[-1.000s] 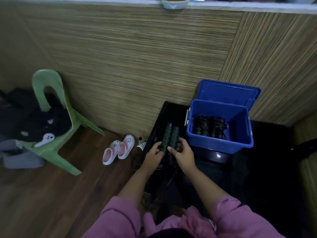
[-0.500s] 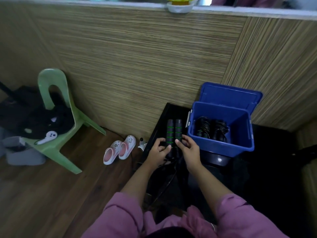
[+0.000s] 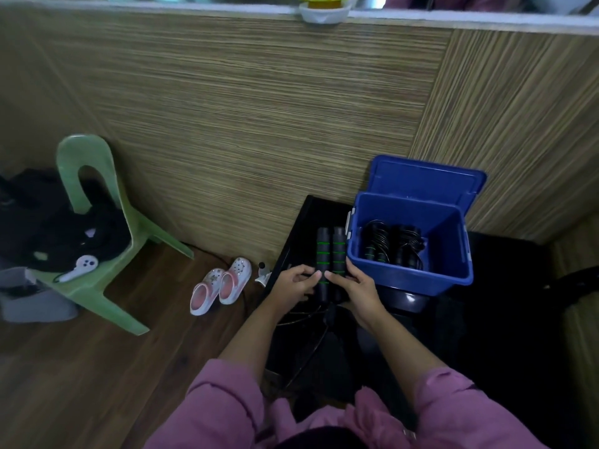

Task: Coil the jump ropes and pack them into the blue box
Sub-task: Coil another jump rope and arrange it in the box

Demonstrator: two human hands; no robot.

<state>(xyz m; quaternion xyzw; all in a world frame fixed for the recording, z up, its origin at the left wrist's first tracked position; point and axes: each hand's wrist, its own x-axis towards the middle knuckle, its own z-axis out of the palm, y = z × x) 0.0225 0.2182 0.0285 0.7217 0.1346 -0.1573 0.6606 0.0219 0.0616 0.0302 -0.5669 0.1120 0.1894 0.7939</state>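
Two black jump rope handles with green rings (image 3: 330, 251) lie side by side on the black table, pointing away from me. My left hand (image 3: 296, 281) holds the left handle's near end and my right hand (image 3: 355, 286) holds the right one's. Their thin black cord (image 3: 311, 338) trails down toward me off the table's front. Right beside the handles stands the open blue box (image 3: 453, 251), its lid (image 3: 424, 179) leaning back against the wall. Inside it lie coiled black jump ropes (image 3: 393, 246).
A green plastic chair (image 3: 97, 254) with dark clothes and a white controller stands on the wooden floor at the left. A pair of small pink-and-white clogs (image 3: 220, 285) sits beside the black table (image 3: 301, 222). A striped wall panel rises behind the table.
The two handles have been brought together, parallel and straight, from a slightly splayed position. Both hands have shifted a little toward the box with them.
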